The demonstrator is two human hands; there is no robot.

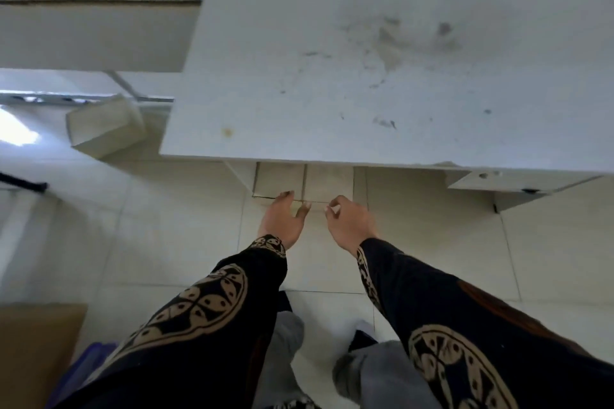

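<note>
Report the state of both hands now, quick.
Left hand: open, fingers touching the near edge of the cardboard box.
Right hand: fingers curled at the same edge; whether they pinch it cannot be told.

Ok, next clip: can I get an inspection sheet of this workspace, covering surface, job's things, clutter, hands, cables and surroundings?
Surface: white table, top stained and scuffed, near edge chipped at the right.
Job's things: pale cardboard box on the floor, partly under the table, with a seam down its top.
Clutter: second box tilted on the floor at left; brown cardboard sheet at lower left.
Grippers: left hand, fingers straight, touches the box's near edge; right hand, fingers curled at the same edge, grip unclear.
Cables: dark strip at the left edge; cannot tell whether it is a cable.
Surroundings: pale tiled floor.
</note>
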